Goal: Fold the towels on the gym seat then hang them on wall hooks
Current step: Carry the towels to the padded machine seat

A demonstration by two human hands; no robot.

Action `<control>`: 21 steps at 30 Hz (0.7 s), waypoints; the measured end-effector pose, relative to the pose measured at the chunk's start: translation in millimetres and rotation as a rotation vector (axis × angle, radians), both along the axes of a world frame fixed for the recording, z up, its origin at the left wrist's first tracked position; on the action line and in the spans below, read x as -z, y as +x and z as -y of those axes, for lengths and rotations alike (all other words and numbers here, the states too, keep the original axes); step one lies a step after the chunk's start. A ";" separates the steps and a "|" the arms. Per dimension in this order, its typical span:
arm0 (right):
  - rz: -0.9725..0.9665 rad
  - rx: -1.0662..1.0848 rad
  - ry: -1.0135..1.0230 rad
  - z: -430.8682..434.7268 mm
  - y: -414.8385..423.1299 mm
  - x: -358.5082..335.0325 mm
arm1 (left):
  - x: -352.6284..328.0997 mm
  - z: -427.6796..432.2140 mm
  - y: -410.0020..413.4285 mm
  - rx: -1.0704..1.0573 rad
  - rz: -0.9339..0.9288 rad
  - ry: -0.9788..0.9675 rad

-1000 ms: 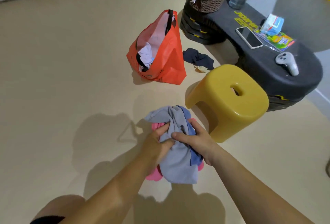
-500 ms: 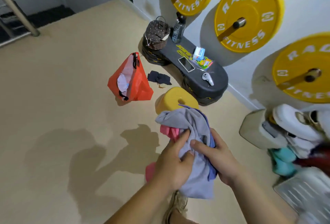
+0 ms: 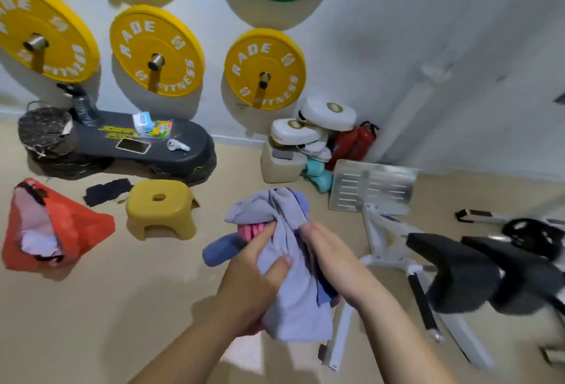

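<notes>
Fingers of both hands clamped on a bunched bundle of towels, held in the air above the floor.
Left hand: grips the bundle's left side, thumb pressed across the lavender cloth. Right hand: holds the right side, fingertips tucked into the folds. Bundle: lavender outer layer; pink towel and blue towel showing at its left. Gym seat: black, padded, on a white frame, near the right hand and apart from the towels. Floor, left: yellow stool, orange bag. By the wall: black platform bearing a phone; yellow weight plates on pegs above.
</notes>
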State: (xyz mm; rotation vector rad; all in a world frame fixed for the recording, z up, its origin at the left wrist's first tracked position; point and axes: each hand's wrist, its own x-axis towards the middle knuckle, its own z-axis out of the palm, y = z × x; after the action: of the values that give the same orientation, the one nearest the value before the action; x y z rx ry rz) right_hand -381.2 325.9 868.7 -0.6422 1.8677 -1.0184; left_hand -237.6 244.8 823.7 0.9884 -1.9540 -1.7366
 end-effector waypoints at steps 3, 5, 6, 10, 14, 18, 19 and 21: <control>-0.010 0.133 0.053 -81.3 -31.2 -7.9 | -10.2 -58.3 -36.7 0.100 -0.041 -0.012; -0.049 0.227 -0.014 -170.4 -58.8 -14.9 | -18.9 -127.0 -79.6 0.231 -0.038 -0.024; -0.089 0.256 -0.033 -215.0 -72.6 -14.6 | -20.7 -162.5 -100.4 0.282 -0.031 -0.046; -0.209 0.410 -0.095 -377.2 -124.8 -10.4 | -25.0 -303.5 -182.4 0.463 -0.060 -0.099; -0.270 0.554 -0.118 -501.0 -169.9 -11.7 | -29.0 -416.4 -252.3 0.615 -0.068 -0.108; -0.338 0.591 -0.064 -577.8 -219.1 -23.7 | -41.9 -491.0 -309.8 0.712 -0.080 -0.102; -0.340 0.585 -0.046 -590.7 -235.7 -26.0 | -42.5 -503.2 -327.1 0.722 -0.079 -0.093; -0.341 0.585 -0.006 -611.8 -272.1 -25.4 | -41.5 -521.3 -363.1 0.727 -0.076 -0.056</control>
State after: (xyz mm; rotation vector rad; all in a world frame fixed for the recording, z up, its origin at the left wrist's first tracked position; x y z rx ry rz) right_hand -653.3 937.7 894.1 -0.2787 2.4321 -1.3427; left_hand -600.7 766.1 865.2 0.1689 -2.4747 -1.9959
